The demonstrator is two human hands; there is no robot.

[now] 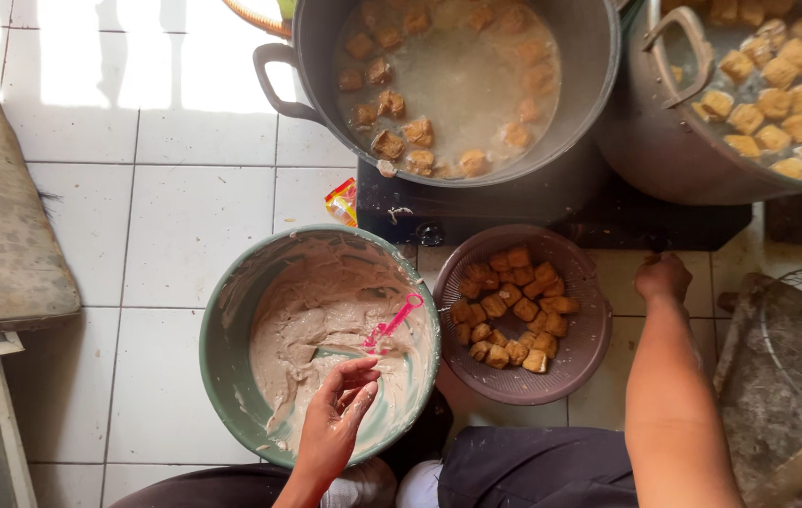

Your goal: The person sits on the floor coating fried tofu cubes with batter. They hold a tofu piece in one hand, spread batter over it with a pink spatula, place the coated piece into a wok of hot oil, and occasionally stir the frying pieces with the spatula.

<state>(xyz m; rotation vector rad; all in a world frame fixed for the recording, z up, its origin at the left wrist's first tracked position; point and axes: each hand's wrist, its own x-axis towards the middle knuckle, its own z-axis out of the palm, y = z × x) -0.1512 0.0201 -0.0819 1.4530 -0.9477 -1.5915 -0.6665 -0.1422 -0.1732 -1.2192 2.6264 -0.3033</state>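
Pale grey paste fills the green bowl (232, 367) on the tiled floor; the left hand (340, 414) hovers over it, fingers loosely curled and smeared, gripping nothing; a pink spatula (392, 325) lies in the paste just beyond; the right hand (661, 277) rests closed at the far right rim of the brown basket (589, 353) of fried tofu cubes (514, 306); what it holds, I cannot tell.

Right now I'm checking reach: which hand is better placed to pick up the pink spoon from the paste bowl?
Left. The left hand hovers inside the green bowl, just below the pink spoon. The right hand is beyond the brown basket, farther off.
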